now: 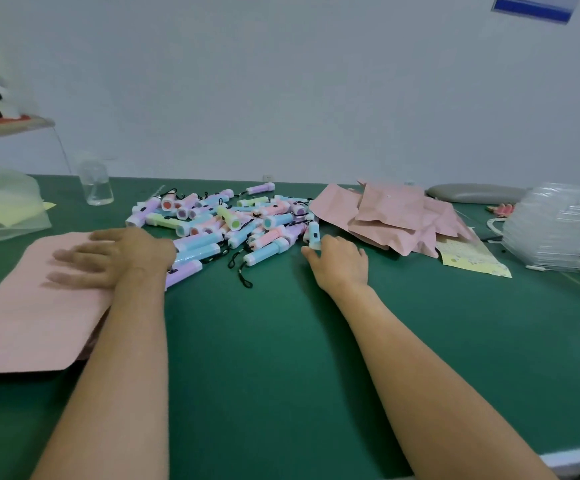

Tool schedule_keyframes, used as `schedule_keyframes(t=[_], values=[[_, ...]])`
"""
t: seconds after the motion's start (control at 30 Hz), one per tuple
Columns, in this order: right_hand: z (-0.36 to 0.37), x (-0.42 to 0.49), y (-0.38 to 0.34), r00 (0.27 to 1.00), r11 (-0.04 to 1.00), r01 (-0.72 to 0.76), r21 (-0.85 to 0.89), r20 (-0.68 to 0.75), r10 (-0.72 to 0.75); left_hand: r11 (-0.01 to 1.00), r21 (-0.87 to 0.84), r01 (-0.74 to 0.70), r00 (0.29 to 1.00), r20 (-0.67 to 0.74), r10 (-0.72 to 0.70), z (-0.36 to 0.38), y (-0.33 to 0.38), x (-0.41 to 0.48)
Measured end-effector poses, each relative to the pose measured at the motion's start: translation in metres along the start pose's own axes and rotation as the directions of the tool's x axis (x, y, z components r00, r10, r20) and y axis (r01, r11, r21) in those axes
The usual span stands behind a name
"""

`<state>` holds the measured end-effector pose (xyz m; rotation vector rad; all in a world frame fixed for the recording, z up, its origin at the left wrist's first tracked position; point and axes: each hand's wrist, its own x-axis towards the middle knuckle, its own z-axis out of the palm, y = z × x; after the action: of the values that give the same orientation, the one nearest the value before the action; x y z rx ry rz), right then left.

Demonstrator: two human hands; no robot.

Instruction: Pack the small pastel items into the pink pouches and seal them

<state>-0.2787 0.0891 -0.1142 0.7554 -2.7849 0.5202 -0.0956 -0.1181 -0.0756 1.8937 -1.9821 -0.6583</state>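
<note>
While pinching one torch in right hand, left hand flat on pouch: likely light, hard, slick; grip mid-barrel, avoiding loose cords.

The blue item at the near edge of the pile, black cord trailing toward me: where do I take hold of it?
Probably pinch the blue item across its barrel, midway, coming from the bare near side of the table. The barrel lies flat and uncovered at the edge of the pile; its cord is slack, so a poor hold.
</note>
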Motion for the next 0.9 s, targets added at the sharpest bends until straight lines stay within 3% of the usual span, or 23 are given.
schedule_keyframes(t=[0.37,0.47,0.57,0.67,0.73,0.8,0.83,0.87,0.9], values=[[-0.004,-0.002,-0.001,1.000,1.000,0.003,-0.001,0.026,-0.003,0.992,0.049,-0.113,0.992,0.059,0.110,0.002,0.009,-0.014],[-0.004,-0.003,-0.002,0.999,1.000,0.006,-0.019,0.040,-0.006,0.981,-0.015,-0.194,0.981,-0.036,0.193,0.000,0.012,-0.018],[-0.005,-0.003,-0.003,0.999,0.999,0.005,-0.035,0.049,-0.003,0.949,-0.095,-0.302,0.931,-0.244,0.271,-0.006,0.013,-0.027],[-0.004,-0.003,-0.004,0.998,0.999,0.003,-0.039,0.055,-0.001,0.810,-0.263,-0.524,0.774,-0.544,0.324,-0.015,0.019,-0.037],[-0.004,-0.004,-0.004,1.000,1.000,0.010,-0.022,-0.003,-0.010,0.573,-0.334,-0.749,0.583,-0.742,0.329,-0.016,0.025,-0.051],[-0.006,-0.004,-0.005,0.982,0.986,0.086,0.141,-0.180,-0.059,0.365,-0.258,-0.894,0.389,-0.852,0.351,-0.007,0.033,-0.068],[-0.008,-0.003,-0.006,0.963,0.935,0.144,0.325,-0.262,-0.057,0.291,-0.220,-0.931,0.324,-0.865,0.382,0.000,0.037,-0.076],[-0.012,-0.004,-0.007,0.961,0.795,0.173,0.581,-0.275,-0.008,0.217,-0.187,-0.958,0.266,-0.861,0.433,0.010,0.039,-0.083],[-0.016,-0.005,-0.011,0.981,0.552,0.134,0.823,-0.189,0.043,0.146,-0.157,-0.977,0.210,-0.839,0.502,0.020,0.040,-0.090]])
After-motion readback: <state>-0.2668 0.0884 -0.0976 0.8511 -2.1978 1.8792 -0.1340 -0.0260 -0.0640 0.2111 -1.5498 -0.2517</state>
